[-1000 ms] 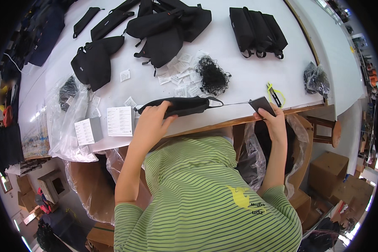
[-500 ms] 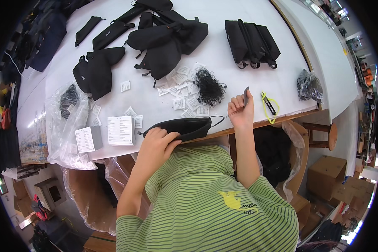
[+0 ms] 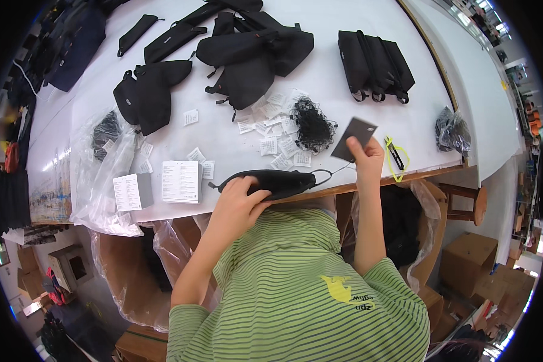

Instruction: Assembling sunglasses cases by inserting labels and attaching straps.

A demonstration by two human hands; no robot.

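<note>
At the table's front edge lies a black zip pouch (image 3: 283,183) with a loop at its right end. My left hand (image 3: 242,202) is closed on the pouch's near left side. To the right, my right hand (image 3: 370,161) pinches a dark grey hang tag (image 3: 352,138) by its lower edge, its flat face showing. A thin dark cord runs from the tag to the pouch's loop. Just behind lie a tangled heap of black strings (image 3: 313,125) and several small white packets (image 3: 269,145). A cutter with a yellow-green cord (image 3: 396,158) rests right of my right hand.
Two stacks of white printed cards (image 3: 181,181) stand left of the pouch, beside a clear plastic bag (image 3: 96,199). Black pouches (image 3: 247,60) are piled at the back, with a bundled row (image 3: 377,65) at back right. Lined open boxes (image 3: 123,271) stand below the table edge.
My right hand has turned the tag from edge-on to flat, tilting it left above the table. The left hand stays on the pouch. The whole view has shifted slightly.
</note>
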